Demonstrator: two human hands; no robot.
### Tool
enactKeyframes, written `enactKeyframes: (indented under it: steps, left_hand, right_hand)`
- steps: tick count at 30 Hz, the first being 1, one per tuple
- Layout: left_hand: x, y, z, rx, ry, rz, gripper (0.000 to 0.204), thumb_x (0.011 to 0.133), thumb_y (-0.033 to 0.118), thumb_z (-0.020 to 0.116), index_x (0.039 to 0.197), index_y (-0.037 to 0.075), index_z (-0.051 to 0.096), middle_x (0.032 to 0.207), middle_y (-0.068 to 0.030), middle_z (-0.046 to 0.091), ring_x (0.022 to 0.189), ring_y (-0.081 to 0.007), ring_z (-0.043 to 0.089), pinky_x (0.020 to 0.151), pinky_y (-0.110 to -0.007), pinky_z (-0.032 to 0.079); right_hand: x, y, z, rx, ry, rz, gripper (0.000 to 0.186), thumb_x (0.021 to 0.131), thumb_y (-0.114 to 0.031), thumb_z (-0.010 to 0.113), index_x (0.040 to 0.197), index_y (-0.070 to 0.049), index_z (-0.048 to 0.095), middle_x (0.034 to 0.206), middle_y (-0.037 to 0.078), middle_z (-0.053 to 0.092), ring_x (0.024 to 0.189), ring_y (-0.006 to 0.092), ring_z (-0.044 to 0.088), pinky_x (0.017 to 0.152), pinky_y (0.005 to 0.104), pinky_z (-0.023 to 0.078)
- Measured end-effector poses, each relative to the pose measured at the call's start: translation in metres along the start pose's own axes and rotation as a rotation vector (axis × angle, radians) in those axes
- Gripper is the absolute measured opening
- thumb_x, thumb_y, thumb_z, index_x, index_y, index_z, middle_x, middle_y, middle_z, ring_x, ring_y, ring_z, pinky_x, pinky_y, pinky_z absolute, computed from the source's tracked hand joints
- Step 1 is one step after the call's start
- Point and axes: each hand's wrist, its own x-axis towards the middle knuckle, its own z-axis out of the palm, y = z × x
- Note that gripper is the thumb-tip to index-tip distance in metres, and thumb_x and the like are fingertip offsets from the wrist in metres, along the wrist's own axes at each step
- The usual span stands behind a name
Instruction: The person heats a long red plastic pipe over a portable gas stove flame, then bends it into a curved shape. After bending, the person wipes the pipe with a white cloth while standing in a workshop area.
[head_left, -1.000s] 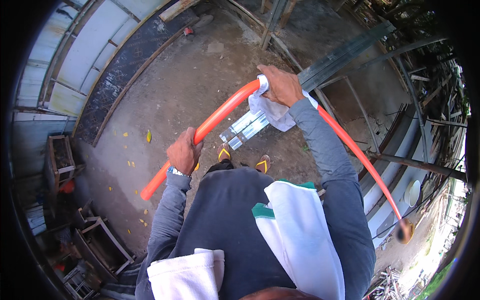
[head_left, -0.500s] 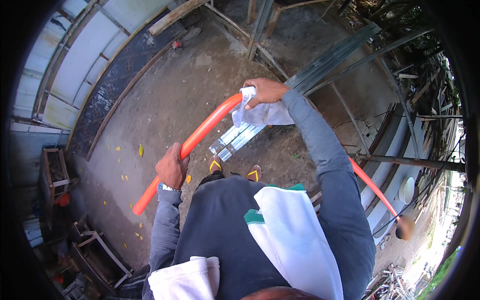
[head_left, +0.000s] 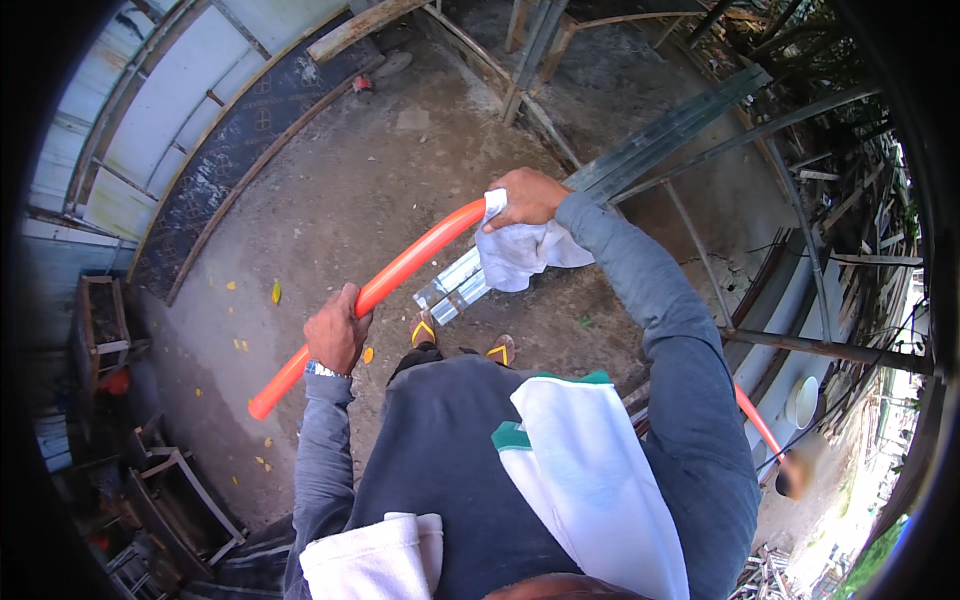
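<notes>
A long orange pipe [head_left: 420,250] slants across in front of me, one end low at the left. My left hand [head_left: 337,330] is closed around it near that end. Farther along, my right hand [head_left: 527,198] grips the pipe through a white cloth [head_left: 520,258], which wraps it and hangs down loosely. Beyond my right arm another orange length [head_left: 757,416] shows; my arm hides whether it is the same pipe. It reaches a blurred round shape [head_left: 795,473] that I cannot make out.
Metal channels [head_left: 660,135] run from near my feet toward the far right. Metal bars [head_left: 830,343] and piled wood stand at the right, beside a white bucket [head_left: 802,402]. Wooden frames [head_left: 185,500] are at the lower left. A dark panel [head_left: 240,135] lies along the left wall.
The right hand and the cloth have shifted slightly right and down, and the cloth hangs lower, bunched. The left hand and the pipe's near end have moved slightly left.
</notes>
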Motion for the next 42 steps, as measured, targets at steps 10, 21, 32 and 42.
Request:
enactKeyframes:
  steps: [10, 21, 32, 42]
  left_hand:
    - [0.001, -0.002, 0.002, 0.030, 0.010, -0.001, 0.027, 0.088, 0.025, 0.079, 0.105, 0.014, 0.062, 0.091, -0.0118, 0.069, 0.083, -0.0398, 0.070, 0.066, -0.051, 0.053]
    - [0.001, 0.001, -0.001, 0.074, 0.013, 0.006, 0.023, 0.089, 0.027, 0.079, 0.100, 0.014, 0.063, 0.089, -0.0119, 0.071, 0.082, -0.0393, 0.071, 0.065, -0.051, 0.053]
    - [0.000, -0.008, 0.010, 0.121, 0.030, 0.054, 0.031, 0.089, 0.036, 0.082, 0.101, 0.014, 0.065, 0.084, -0.0167, 0.072, 0.079, -0.0429, 0.071, 0.066, -0.051, 0.052]
    - [-0.002, -0.007, 0.006, 0.151, 0.014, 0.085, 0.030, 0.091, 0.035, 0.081, 0.101, 0.014, 0.062, 0.086, -0.0152, 0.072, 0.080, -0.0417, 0.071, 0.065, -0.051, 0.052]
  right_hand:
    - [-0.008, 0.009, -0.015, 0.143, -0.134, -0.010, 0.090, 0.088, -0.084, 0.064, 0.132, -0.006, 0.075, 0.133, 0.022, 0.073, 0.126, 0.0427, 0.068, 0.106, 0.0476, 0.052]
    - [-0.002, -0.011, 0.007, -0.036, 0.121, 0.118, 0.091, 0.109, -0.073, 0.027, 0.083, -0.001, 0.076, 0.088, 0.030, 0.072, 0.090, 0.0489, 0.072, 0.088, 0.0615, 0.054]
    - [-0.002, -0.023, 0.008, 0.010, 0.069, 0.172, 0.083, 0.107, -0.070, 0.037, 0.110, 0.002, 0.080, 0.117, 0.028, 0.074, 0.116, 0.0472, 0.070, 0.104, 0.0606, 0.051]
    - [-0.014, -0.026, 0.017, 0.023, 0.193, 0.168, 0.073, 0.110, -0.063, 0.039, 0.106, -0.003, 0.081, 0.107, 0.027, 0.075, 0.107, 0.0473, 0.071, 0.099, 0.0574, 0.054]
